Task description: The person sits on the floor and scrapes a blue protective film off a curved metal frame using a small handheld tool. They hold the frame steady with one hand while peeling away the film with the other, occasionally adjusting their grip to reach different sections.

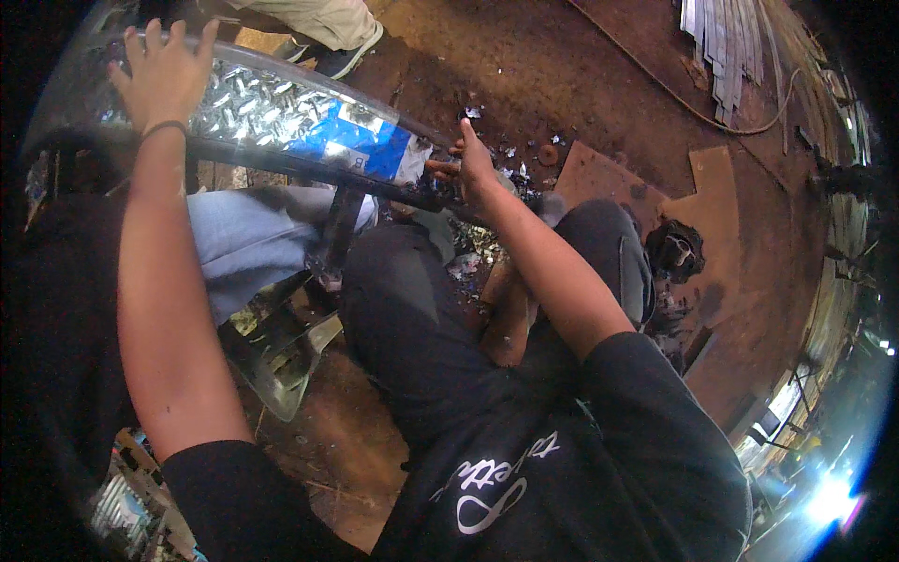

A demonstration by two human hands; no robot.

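Observation:
A long metal step with a shiny diamond-tread plate [245,101] lies across in front of me, edged by a dark frame rail [281,163]. Blue-and-white film [375,150] covers the right part of the plate. My left hand [169,82] lies on the left part of the step, its fingers spread and reaching over the far edge. At the right end is my right hand [476,167], thumb raised apart from the fingers, which point toward the film's end. Whether those fingertips touch the step cannot be made out.
Scraps and shavings [478,245] litter the ground by my knees. Brown flat sheets [609,183] and a dark round part [676,251] lie to the right. A hose [646,80] and metal strips [726,56] are farther off. Another person's shoe [351,56] stands beyond the step.

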